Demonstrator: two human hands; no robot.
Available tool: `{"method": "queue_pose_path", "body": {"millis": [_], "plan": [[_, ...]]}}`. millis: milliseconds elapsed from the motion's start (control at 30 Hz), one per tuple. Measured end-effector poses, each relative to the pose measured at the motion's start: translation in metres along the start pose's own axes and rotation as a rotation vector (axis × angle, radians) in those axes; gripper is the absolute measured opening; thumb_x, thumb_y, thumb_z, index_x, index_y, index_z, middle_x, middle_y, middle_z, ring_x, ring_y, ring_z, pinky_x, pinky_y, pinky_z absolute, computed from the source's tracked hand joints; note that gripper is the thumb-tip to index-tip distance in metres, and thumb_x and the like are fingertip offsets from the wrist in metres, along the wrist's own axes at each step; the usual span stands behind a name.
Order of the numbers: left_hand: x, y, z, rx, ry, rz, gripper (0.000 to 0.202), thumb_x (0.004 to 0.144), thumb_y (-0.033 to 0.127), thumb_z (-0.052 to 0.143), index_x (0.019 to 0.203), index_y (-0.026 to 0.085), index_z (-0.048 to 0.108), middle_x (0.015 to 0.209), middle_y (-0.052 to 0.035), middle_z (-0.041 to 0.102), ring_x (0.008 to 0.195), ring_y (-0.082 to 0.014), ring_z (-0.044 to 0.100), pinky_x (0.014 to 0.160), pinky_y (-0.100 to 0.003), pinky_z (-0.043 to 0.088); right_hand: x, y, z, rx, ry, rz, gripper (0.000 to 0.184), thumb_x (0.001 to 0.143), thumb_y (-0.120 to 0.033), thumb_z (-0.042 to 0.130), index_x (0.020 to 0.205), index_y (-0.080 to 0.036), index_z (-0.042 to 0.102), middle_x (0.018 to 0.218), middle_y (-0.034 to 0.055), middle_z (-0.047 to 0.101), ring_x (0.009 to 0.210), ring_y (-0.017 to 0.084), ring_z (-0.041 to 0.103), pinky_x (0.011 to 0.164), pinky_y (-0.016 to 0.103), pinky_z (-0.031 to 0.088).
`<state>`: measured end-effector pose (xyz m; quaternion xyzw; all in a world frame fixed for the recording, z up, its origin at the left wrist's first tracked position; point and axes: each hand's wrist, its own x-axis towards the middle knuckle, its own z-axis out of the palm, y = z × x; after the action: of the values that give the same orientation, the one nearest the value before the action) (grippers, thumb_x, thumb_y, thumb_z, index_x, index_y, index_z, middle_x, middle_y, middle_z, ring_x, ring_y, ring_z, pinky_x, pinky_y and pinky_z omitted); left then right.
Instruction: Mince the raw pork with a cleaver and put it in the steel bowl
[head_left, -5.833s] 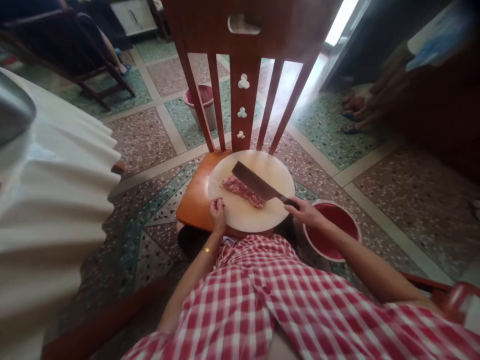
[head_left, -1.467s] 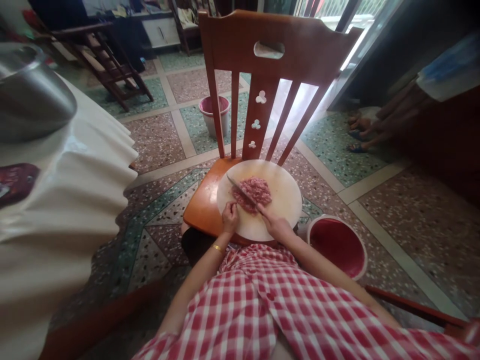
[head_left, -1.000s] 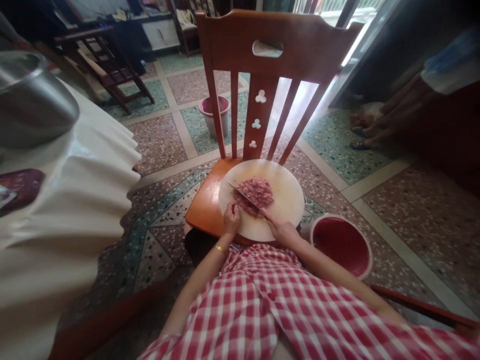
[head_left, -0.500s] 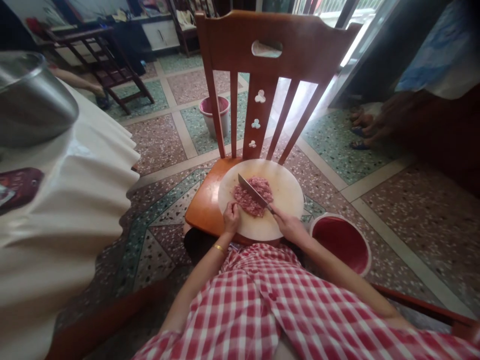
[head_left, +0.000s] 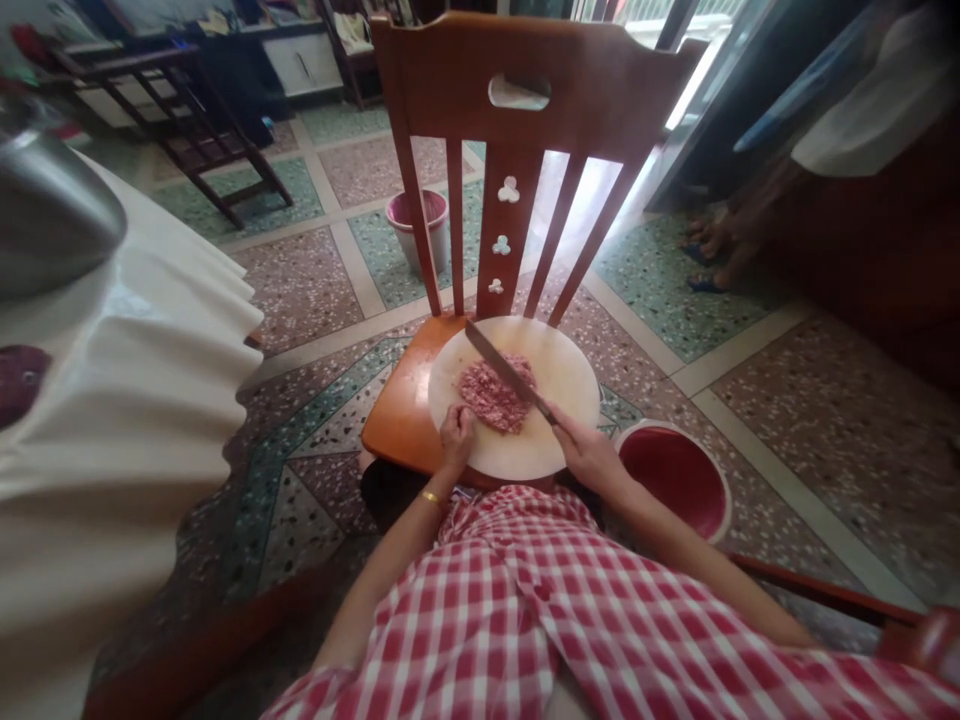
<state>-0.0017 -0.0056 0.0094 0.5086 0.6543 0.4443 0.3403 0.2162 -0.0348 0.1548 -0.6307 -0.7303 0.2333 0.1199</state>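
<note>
A round pale cutting board (head_left: 568, 385) rests on the seat of a wooden chair in front of me. Reddish minced meat (head_left: 491, 398) lies in a flat heap on it. My right hand (head_left: 590, 452) is closed round the handle of a kitchen knife (head_left: 504, 366). The blade slants across the heap, its tip toward the far left rim, and seems lifted a little above the meat. At the near left rim, my left hand (head_left: 457, 436) is curled closed against the board, beside the meat. Its fingertips are partly hidden.
The chair back (head_left: 536, 85) rises beyond the board. A red-lined bucket (head_left: 675, 478) stands close by my right forearm; another bin (head_left: 420, 235) is behind the chair. To the left is a cloth-covered table (head_left: 172, 330) with a metal pot (head_left: 56, 220). A person's feet (head_left: 709, 265) show at right.
The knife has risen off the meat, its blade now seen more edge-on. My left hand keeps its place at the rim. The whole view has shifted slightly, and the person at right has moved.
</note>
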Motion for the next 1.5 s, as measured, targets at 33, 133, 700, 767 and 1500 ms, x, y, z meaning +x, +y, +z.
{"method": "queue_pose_path", "body": {"millis": [33, 133, 700, 767, 1500], "plan": [[0.000, 0.000, 0.000, -0.003, 0.003, 0.004, 0.018, 0.088, 0.029, 0.041, 0.090, 0.019, 0.056, 0.080, -0.0032, 0.062, 0.074, -0.0149, 0.058, 0.074, -0.027, 0.047, 0.001, -0.001, -0.003, 0.009, 0.060, -0.014, 0.047, 0.096, -0.027, 0.035, 0.143, -0.024, 0.040, 0.125, 0.0072, 0.062, 0.106, 0.021, 0.063, 0.088, 0.030, 0.051], [0.000, 0.001, 0.000, -0.002, 0.008, 0.014, 0.018, 0.088, 0.030, 0.042, 0.090, 0.019, 0.056, 0.081, -0.0034, 0.062, 0.075, -0.0148, 0.059, 0.075, -0.027, 0.046, 0.011, 0.003, 0.005, -0.037, 0.089, 0.049, 0.049, 0.096, -0.026, 0.033, 0.144, -0.019, 0.037, 0.115, 0.0113, 0.067, 0.098, 0.022, 0.067, 0.086, 0.032, 0.052], [0.001, -0.002, 0.000, 0.035, 0.011, 0.023, 0.018, 0.087, 0.028, 0.042, 0.090, 0.019, 0.057, 0.082, -0.0040, 0.063, 0.076, -0.0157, 0.059, 0.074, -0.028, 0.047, 0.017, 0.015, 0.018, -0.080, -0.111, 0.153, 0.047, 0.093, -0.026, 0.043, 0.140, -0.031, 0.043, 0.109, 0.0041, 0.070, 0.093, 0.021, 0.069, 0.080, 0.031, 0.055], [0.001, -0.002, -0.001, 0.026, 0.003, 0.021, 0.018, 0.087, 0.028, 0.042, 0.090, 0.019, 0.057, 0.081, -0.0041, 0.063, 0.075, -0.0159, 0.059, 0.073, -0.028, 0.047, 0.014, 0.013, 0.005, -0.035, -0.072, 0.147, 0.045, 0.094, -0.028, 0.042, 0.139, -0.031, 0.045, 0.113, 0.0038, 0.069, 0.097, 0.021, 0.068, 0.081, 0.030, 0.054], [0.002, -0.002, 0.000, 0.034, -0.003, 0.027, 0.020, 0.088, 0.031, 0.041, 0.092, 0.020, 0.057, 0.083, -0.0042, 0.063, 0.077, -0.0162, 0.059, 0.075, -0.028, 0.047, 0.022, 0.023, 0.013, -0.064, -0.048, 0.197, 0.047, 0.093, -0.026, 0.042, 0.141, -0.029, 0.043, 0.113, 0.0055, 0.069, 0.092, 0.022, 0.069, 0.080, 0.031, 0.054]]}}
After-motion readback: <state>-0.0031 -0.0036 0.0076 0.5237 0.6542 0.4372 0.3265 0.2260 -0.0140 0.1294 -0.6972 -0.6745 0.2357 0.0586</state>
